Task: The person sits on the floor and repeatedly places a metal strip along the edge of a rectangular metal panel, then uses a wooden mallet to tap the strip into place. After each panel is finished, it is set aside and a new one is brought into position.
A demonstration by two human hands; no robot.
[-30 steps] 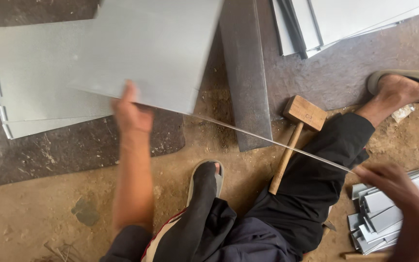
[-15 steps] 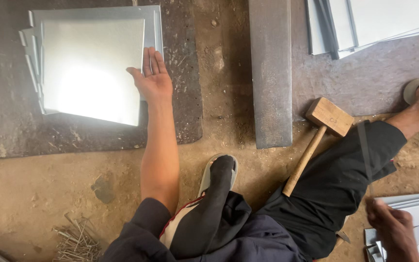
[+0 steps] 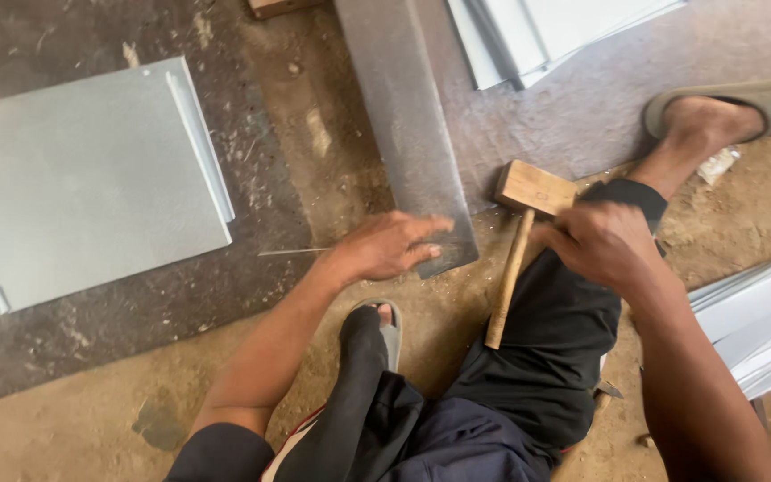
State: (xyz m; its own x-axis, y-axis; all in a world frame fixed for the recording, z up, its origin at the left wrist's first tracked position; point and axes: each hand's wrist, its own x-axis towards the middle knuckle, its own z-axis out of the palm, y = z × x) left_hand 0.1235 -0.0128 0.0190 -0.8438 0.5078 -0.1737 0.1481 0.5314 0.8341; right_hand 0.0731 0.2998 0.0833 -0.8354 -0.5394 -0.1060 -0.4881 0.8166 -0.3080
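Your right hand (image 3: 604, 243) sits curled at the head end of the wooden mallet (image 3: 519, 234), knuckles up, fingers bent over the top of the handle just below the block; whether they have fully closed on it you cannot tell from this angle. From that hand the handle runs down toward 7 o'clock across your dark trouser leg, and the square head lies at 11 o'clock, touching the ground beside the long steel bar (image 3: 403, 125).

Your left hand (image 3: 385, 245) is flat and spread, palm down, fingertips resting on the near end of that bar, gripping nothing. The bar stretches away from those fingers toward 12 o'clock on the dirt floor (image 3: 64, 428).

The mallet looks light for its size, stiff and dry, with little risk of slipping; it would likely balance best taken further down the handle rather than right under the head. The bar appears heavy and rigid, with hard edges, so it probably calls for a flat press or a lift by its long sides.

Out at 9 o'clock from the left hand lies a stack of thin grey metal sheets (image 3: 82, 178) on a dark mat, well apart from it. More sheets (image 3: 564, 27) lie at 12 o'clock beyond the bar, and folded sheet pieces (image 3: 756, 326) are piled at 3 o'clock near your right forearm. Your sandalled foot (image 3: 385, 326) rests just below the left hand.
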